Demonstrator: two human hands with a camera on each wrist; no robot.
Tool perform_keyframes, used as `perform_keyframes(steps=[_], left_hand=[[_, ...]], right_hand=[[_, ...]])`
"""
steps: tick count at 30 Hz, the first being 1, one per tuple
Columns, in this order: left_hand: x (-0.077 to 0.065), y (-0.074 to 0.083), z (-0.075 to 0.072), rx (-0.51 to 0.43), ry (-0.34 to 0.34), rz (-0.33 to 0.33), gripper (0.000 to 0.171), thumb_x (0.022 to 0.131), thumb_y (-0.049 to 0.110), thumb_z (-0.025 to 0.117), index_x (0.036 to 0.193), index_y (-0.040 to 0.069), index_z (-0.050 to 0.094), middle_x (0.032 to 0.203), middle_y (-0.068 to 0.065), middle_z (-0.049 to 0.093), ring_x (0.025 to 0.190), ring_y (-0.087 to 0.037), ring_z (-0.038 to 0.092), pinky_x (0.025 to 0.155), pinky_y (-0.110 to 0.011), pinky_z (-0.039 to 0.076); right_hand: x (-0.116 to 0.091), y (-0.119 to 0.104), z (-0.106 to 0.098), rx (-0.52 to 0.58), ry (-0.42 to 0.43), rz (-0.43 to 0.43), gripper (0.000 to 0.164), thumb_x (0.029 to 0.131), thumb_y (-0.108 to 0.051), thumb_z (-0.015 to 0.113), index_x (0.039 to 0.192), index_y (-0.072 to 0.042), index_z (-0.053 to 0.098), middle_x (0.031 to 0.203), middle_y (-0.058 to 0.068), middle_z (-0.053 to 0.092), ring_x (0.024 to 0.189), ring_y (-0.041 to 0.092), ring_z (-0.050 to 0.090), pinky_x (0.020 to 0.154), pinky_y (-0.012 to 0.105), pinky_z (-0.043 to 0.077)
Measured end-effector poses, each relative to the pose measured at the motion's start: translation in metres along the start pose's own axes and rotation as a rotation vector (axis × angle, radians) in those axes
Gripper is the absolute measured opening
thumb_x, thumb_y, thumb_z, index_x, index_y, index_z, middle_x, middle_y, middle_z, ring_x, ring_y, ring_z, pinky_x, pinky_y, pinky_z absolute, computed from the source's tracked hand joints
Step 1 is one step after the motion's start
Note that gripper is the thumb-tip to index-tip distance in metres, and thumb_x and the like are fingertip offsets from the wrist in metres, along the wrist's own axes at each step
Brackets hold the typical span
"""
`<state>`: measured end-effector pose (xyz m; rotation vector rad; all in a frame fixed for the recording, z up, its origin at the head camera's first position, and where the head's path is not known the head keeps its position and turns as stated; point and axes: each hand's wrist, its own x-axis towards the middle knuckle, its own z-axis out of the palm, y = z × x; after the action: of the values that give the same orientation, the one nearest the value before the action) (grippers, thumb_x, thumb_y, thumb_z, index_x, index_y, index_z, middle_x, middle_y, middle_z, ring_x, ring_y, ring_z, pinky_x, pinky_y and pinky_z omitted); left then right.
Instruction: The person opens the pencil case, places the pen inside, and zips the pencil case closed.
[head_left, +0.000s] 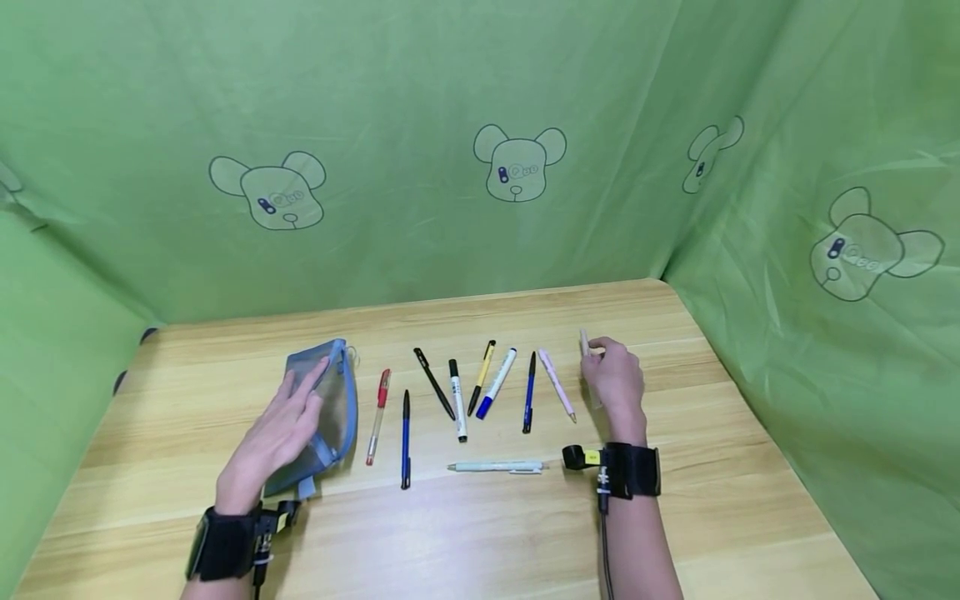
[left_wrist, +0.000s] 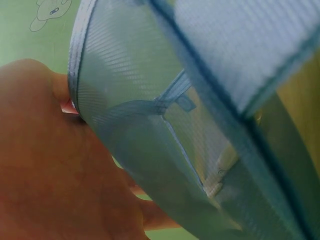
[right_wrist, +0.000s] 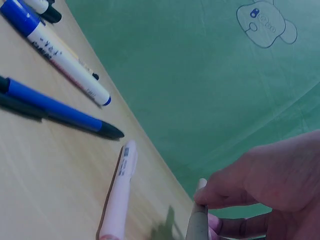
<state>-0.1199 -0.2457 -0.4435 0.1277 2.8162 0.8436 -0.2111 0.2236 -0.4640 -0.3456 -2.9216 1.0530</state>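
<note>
On the left of the table stands a blue mesh pencil case, its opening facing right. My left hand holds its side, fingers stretched along the mesh; in the left wrist view part of the fingers is hidden behind the case. My right hand pinches a pale grey pen between thumb and fingers at the right end of the row. Its upper end points away from me. Just left of that hand lies a lilac pen.
Between the hands lie a red pen, blue pens, a black pen, a black-capped marker, a yellow pen and a blue-capped marker. A light blue pen lies crosswise nearer me. Green cloth surrounds the table.
</note>
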Motion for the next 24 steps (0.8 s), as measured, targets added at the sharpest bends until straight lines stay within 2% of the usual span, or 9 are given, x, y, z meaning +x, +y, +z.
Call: perform_keyframes(steps=[10, 17, 24], left_hand=[[0.0, 0.0, 0.001, -0.005, 0.002, -0.003, 0.059, 0.11, 0.03, 0.016, 0.167, 0.019, 0.007, 0.164, -0.037, 0.003, 0.15, -0.057, 0.005, 0.101, -0.086, 0.018], [0.001, -0.001, 0.001, 0.003, 0.005, -0.003, 0.059, 0.11, 0.032, 0.015, 0.167, 0.019, 0.006, 0.163, -0.038, 0.002, 0.149, -0.058, 0.005, 0.1, -0.087, 0.019], [0.001, 0.0, 0.001, 0.0, 0.007, -0.004, 0.059, 0.11, 0.033, 0.014, 0.167, 0.019, 0.007, 0.162, -0.04, -0.001, 0.148, -0.06, 0.007, 0.1, -0.087, 0.02]], right_hand=[[-0.005, -0.017, 0.005, 0.058, 0.013, -0.076, 0.041, 0.1, -0.018, 0.059, 0.138, -0.005, 0.063, 0.099, 0.015, 0.072, 0.061, 0.02, 0.06, 0.05, 0.03, 0.047], [-0.007, -0.032, 0.015, 0.069, 0.02, -0.113, 0.04, 0.102, -0.022, 0.06, 0.139, -0.008, 0.062, 0.095, 0.012, 0.071, 0.065, 0.022, 0.062, 0.052, 0.031, 0.049], [-0.012, -0.045, 0.02, 0.148, -0.008, -0.132, 0.041, 0.101, -0.019, 0.062, 0.14, -0.008, 0.062, 0.097, 0.015, 0.071, 0.064, 0.022, 0.065, 0.05, 0.03, 0.056]])
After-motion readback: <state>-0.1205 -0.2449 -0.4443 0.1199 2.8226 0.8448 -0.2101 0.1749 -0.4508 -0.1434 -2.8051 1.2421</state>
